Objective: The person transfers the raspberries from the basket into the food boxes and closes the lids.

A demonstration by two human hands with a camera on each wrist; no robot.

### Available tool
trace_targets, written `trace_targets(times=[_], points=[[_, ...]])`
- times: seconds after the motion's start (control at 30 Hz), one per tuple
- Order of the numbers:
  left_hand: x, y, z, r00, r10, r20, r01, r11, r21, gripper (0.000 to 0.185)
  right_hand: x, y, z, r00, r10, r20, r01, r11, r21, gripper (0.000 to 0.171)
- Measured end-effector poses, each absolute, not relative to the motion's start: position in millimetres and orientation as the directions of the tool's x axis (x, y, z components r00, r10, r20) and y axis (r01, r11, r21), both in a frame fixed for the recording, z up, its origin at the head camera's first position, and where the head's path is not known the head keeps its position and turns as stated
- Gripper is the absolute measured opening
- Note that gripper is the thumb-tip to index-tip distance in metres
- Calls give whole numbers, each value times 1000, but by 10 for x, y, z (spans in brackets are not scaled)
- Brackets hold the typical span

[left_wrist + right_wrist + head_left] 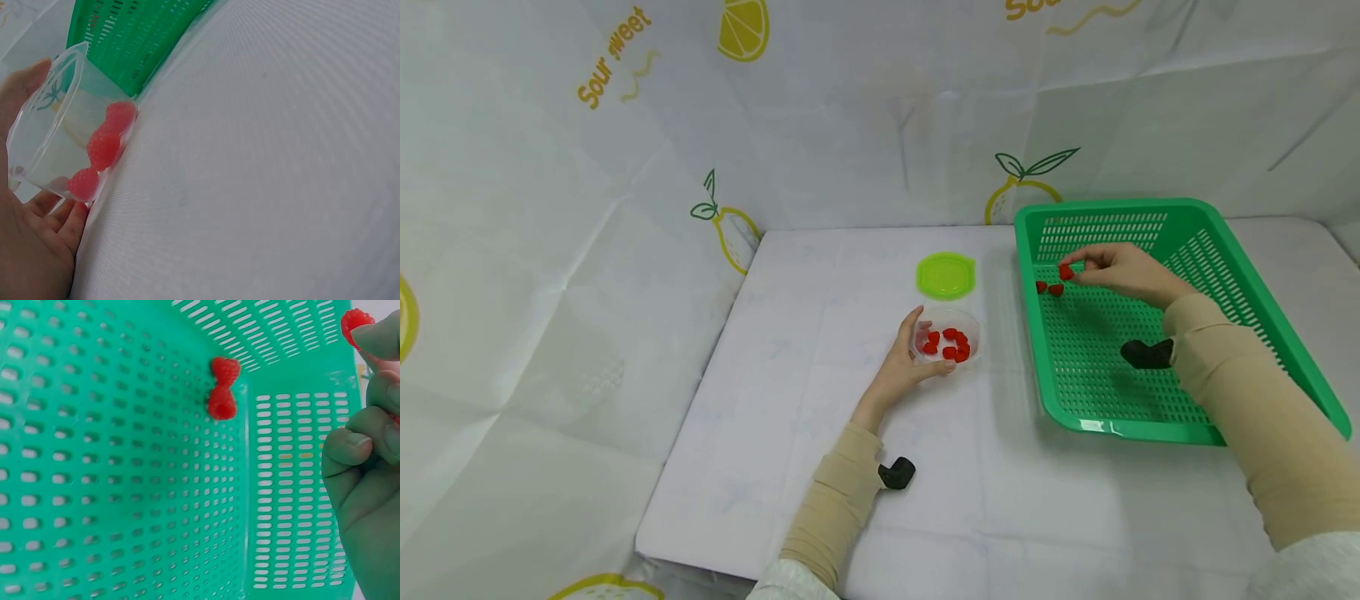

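Note:
My left hand grips a clear plastic cup on the table, thumb on the near side and fingers round the far side. Inside it lie several red raspberries. Over the left part of a green basket, my right hand pinches one raspberry between thumb and fingertip. The other fingers of that hand are curled in the right wrist view. Two more raspberries sit side by side on the basket floor, close to its wall.
Just behind the cup lies a light green lid, flat on the white table. The basket's raised walls stand to the right of the cup. A white cloth with lemon prints hangs behind the table.

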State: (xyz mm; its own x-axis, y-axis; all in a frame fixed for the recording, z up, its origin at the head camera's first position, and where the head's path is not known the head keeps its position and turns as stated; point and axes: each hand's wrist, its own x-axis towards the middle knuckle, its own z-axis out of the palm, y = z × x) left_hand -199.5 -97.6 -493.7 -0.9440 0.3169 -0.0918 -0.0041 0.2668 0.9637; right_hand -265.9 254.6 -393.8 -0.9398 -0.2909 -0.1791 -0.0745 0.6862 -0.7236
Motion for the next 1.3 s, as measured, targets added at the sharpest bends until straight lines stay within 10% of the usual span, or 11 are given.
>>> trace_targets(times=[1.3], points=[[-1994,-976,-4936,-944,322,-73,22,283,959,97,-2596,1305,-3547,-774,-627,-82,-257,431,-865,32]])
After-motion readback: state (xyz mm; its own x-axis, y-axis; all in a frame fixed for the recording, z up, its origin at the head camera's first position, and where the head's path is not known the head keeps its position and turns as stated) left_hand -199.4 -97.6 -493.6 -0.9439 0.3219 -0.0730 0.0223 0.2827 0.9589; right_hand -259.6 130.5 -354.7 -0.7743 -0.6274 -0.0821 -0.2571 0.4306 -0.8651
